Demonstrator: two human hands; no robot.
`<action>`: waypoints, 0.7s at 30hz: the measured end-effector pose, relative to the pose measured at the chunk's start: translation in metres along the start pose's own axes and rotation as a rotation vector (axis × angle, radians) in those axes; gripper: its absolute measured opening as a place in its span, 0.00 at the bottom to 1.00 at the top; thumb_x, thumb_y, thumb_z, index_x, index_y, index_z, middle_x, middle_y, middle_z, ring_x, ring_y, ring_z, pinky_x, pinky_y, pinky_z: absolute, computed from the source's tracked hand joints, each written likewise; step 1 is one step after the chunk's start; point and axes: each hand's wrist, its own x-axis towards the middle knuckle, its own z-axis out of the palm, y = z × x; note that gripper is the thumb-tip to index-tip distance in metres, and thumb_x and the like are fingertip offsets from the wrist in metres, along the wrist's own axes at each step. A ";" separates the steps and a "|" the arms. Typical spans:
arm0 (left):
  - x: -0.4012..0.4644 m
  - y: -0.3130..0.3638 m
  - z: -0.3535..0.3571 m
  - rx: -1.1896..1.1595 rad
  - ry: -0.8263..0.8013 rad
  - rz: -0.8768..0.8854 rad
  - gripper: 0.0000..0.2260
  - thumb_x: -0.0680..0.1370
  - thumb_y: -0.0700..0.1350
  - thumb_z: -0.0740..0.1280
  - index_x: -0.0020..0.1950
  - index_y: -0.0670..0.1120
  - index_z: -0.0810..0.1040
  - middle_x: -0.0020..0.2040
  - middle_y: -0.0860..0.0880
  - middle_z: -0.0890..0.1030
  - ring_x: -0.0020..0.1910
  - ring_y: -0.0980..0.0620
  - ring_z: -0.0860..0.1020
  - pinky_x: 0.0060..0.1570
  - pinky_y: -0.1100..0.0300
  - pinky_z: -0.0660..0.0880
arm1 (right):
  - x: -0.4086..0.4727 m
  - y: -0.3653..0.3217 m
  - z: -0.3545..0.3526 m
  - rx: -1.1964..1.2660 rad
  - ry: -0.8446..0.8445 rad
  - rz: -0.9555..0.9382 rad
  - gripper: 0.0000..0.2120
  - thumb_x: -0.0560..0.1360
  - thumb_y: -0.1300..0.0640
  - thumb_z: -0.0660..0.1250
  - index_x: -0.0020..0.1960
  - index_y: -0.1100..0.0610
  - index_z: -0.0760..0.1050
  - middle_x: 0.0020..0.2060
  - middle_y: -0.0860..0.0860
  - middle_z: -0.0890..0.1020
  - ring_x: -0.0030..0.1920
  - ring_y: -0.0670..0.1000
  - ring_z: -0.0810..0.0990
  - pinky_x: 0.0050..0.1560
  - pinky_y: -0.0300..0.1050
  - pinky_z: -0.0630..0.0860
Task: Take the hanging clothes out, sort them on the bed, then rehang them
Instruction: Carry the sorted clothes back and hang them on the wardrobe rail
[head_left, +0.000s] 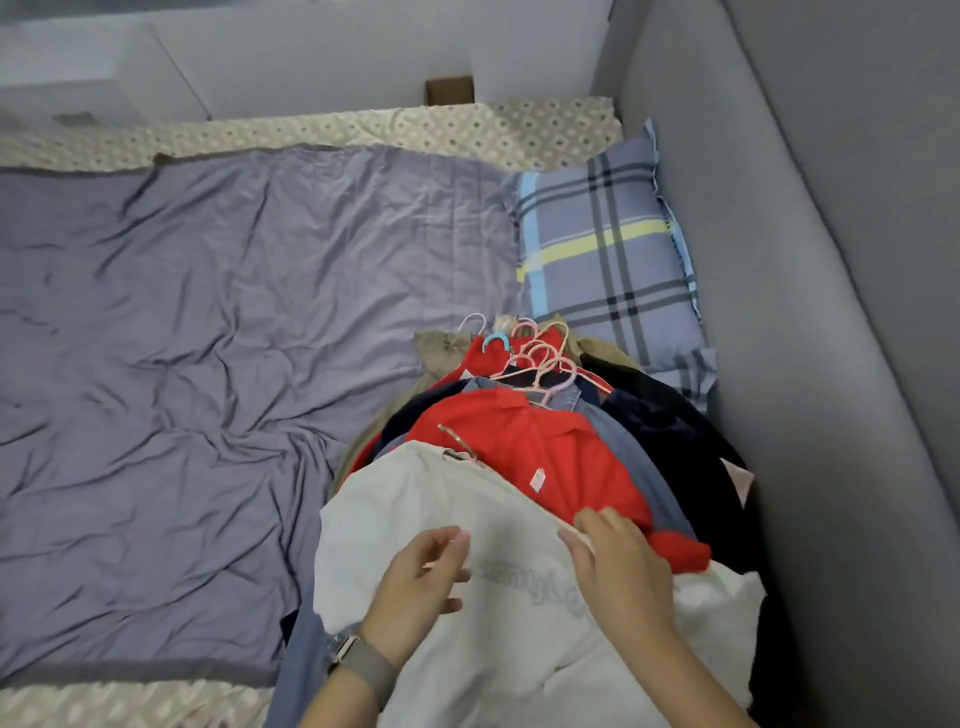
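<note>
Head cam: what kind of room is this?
Most likely a bedroom: a bed with a wrinkled purple sheet, a plaid pillow against a grey padded headboard, and a pile of clothes on hangers being sorted.

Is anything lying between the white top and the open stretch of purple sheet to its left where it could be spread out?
Nothing visible does. The white top lies uppermost on the clothes pile, under both hands, and the purple sheet beside it shows only wrinkles. The left hand hovers over it; the right hand touches its upper edge.
</note>
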 end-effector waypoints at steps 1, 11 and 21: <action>0.000 0.005 0.012 -0.048 -0.066 -0.057 0.15 0.76 0.54 0.65 0.59 0.49 0.74 0.54 0.50 0.78 0.50 0.53 0.80 0.41 0.59 0.79 | -0.016 -0.006 -0.008 0.023 -0.022 -0.030 0.13 0.72 0.41 0.59 0.36 0.49 0.71 0.32 0.46 0.75 0.35 0.50 0.77 0.24 0.45 0.68; 0.005 0.022 0.052 -0.486 0.094 -0.019 0.11 0.78 0.45 0.62 0.40 0.41 0.75 0.30 0.43 0.80 0.28 0.52 0.79 0.26 0.62 0.75 | 0.062 0.020 -0.027 0.510 -0.431 0.091 0.19 0.72 0.36 0.62 0.52 0.49 0.77 0.50 0.47 0.81 0.54 0.47 0.78 0.55 0.43 0.72; 0.009 0.004 0.022 -0.455 0.170 -0.043 0.16 0.77 0.49 0.64 0.33 0.42 0.78 0.35 0.40 0.83 0.34 0.51 0.81 0.33 0.62 0.77 | 0.123 0.020 0.060 0.401 -0.463 0.200 0.14 0.68 0.66 0.63 0.52 0.56 0.77 0.47 0.56 0.83 0.52 0.58 0.80 0.51 0.47 0.74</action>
